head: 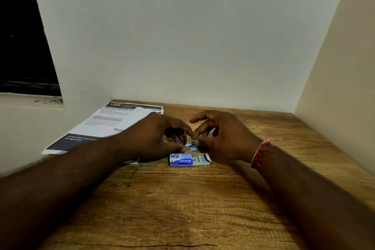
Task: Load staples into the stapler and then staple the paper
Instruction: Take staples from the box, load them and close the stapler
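Stapler (185, 142) is sitting between both hands, off the far edge of the table (182, 209) and about midway between its left and right edges; only a small shiny metal part is showing, the rest is hidden by fingers. Left hand (160, 138) is curling round it, fingers bent, thumb pressing low at the near side. Staples (193, 145), a short grey strip, are lying right against the stapler's metal part. Right hand (221, 138) is pinching them between thumb and bent forefinger, the other fingers lifting loosely above. Whether the strip is already in the stapler is not showing. Staple box (180, 160), blue, is lying flat just nearside of the hands, its tray (203, 158) sliding out to the right with grey strips inside. Paper (113, 124), printed sheets in a loose stack, is lying at the far left corner, running along the left edge, partly under the left forearm. Red thread band (260, 154) is wrapping the right wrist
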